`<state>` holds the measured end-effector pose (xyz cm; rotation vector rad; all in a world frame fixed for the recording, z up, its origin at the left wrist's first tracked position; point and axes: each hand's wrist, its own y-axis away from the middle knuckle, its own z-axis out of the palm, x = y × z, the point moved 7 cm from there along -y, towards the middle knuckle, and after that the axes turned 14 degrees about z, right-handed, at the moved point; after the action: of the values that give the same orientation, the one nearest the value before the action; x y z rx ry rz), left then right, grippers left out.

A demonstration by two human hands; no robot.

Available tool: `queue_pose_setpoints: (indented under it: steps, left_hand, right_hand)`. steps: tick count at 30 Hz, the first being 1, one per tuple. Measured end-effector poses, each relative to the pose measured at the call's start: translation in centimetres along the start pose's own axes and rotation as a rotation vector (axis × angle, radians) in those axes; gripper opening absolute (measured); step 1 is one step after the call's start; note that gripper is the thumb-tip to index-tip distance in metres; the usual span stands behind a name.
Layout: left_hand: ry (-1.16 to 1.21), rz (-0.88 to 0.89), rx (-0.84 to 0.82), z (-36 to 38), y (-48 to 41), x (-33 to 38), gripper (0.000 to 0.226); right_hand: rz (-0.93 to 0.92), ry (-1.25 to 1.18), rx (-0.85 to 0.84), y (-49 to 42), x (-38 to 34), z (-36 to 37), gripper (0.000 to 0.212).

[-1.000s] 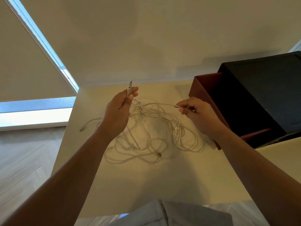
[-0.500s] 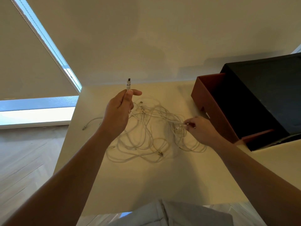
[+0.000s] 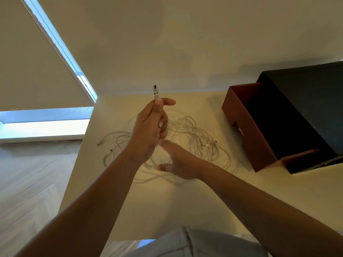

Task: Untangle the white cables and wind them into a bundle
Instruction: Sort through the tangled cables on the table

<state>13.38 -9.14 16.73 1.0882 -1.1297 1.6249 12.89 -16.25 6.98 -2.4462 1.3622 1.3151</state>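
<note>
The left hand (image 3: 148, 130) pinches one plug end (image 3: 155, 92), held up; the right hand (image 3: 178, 160) is spread flat, holding nothing, just over the white cables (image 3: 200, 143). They lie tangled beside the brown box (image 3: 246, 130). Best to follow that one cable slowly, not tug.

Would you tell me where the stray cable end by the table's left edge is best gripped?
Probably pinch the stray cable end just behind its plug, coming from above at the left of the table: it lies flat, pointing outward, clear of the tangle.
</note>
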Motion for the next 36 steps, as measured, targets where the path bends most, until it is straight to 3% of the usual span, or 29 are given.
queue_pose_setpoints:
  steps: [4, 8, 10, 17, 25, 28, 33, 36]
  left_hand:
    - [0.168, -0.058, 0.019, 0.3, 0.4, -0.1, 0.033]
    - [0.117, -0.033, 0.024, -0.6, 0.7, 0.2, 0.034]
    - [0.06, -0.004, 0.02, -1.2, 0.8, 0.5, 0.033]
    - [-0.131, 0.137, 0.121, -3.3, 0.3, 2.5, 0.033]
    - [-0.237, 0.235, 0.28, -10.4, -1.2, 5.0, 0.032]
    - [-0.256, 0.21, 0.271, -11.5, -1.8, 4.7, 0.032]
    - [-0.266, 0.15, 0.188, -12.3, -2.7, 3.2, 0.031]
    - [-0.273, 0.098, 0.128, -12.5, -2.7, 1.6, 0.03]
  right_hand:
    - [-0.042, -0.103, -0.071, -1.0, -1.2, 2.0, 0.057]
    - [-0.103, -0.215, -0.041, -1.0, -1.2, 2.0, 0.016]
    - [-0.075, -0.264, -0.043, -0.7, -0.7, 1.7, 0.007]
    - [0.056, -0.18, -0.113, -0.2, 2.7, 1.9, 0.011]
    - [0.21, 0.211, -0.18, 1.7, 8.4, 1.8, 0.02]
    - [0.302, 0.138, -0.146, 1.6, 8.4, 0.7, 0.022]
    - [0.541, -0.059, -0.258, 2.1, 8.8, 1.5, 0.017]
    - [0.596, -0.162, -0.252, 2.2, 9.2, 2.8, 0.027]
